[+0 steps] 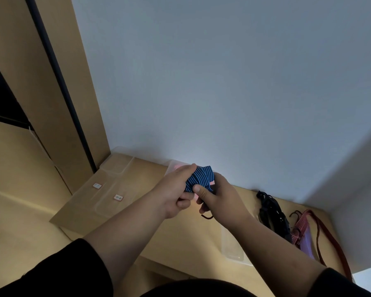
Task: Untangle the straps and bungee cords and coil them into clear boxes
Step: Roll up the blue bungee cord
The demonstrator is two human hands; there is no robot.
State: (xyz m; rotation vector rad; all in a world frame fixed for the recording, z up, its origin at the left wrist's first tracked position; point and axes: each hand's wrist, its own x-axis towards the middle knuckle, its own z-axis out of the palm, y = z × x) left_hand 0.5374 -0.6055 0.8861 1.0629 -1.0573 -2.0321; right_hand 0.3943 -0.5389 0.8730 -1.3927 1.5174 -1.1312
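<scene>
Both hands, your left hand (pixel 176 189) and right hand (pixel 219 196), pinch the blue striped strap (pixel 199 179); keep its coil tight while winding.

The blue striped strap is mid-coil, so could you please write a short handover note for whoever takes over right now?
Left hand and right hand both grip the blue striped strap, bundled above the table.
Black cords and the red strap lie in a heap at the table's right end, not yet sorted.
Clear boxes sit at the back left by the wall; what they hold cannot be made out.
Left to do: box the blue strap, then untangle and coil the heap.
</scene>
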